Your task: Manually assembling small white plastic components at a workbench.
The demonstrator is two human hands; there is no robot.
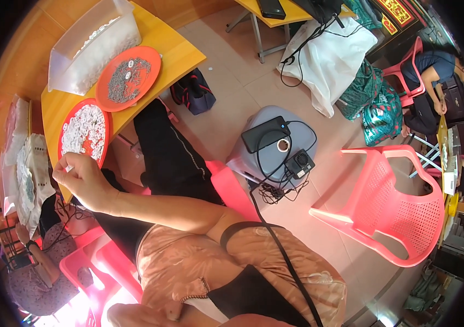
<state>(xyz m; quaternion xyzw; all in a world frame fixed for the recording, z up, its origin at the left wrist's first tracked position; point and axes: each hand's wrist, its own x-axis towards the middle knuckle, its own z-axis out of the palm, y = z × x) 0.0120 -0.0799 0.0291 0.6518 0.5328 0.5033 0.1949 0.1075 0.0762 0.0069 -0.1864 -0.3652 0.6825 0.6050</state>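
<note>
My right hand [77, 175] reaches out to the left, to the near edge of a yellow wooden table [174, 49]. Its fingers are pinched together on what looks like a small white piece [69, 167]. Just beyond the fingertips lies a red plate [102, 146] heaped with small white pieces. An orange plate [150, 57] behind it carries grey metal pieces. My left hand is out of sight; only a strip of bare arm [133, 315] shows at the lower edge. My legs in black trousers [166, 152] point toward the table.
A clear plastic tub [93, 46] of white pieces stands at the table's back, with white bags [24, 174] at its left end. A grey stool [273, 150] holds a power bank and cabled device. An overturned pink chair [390, 210] lies right. Another person [38, 267] sits lower left.
</note>
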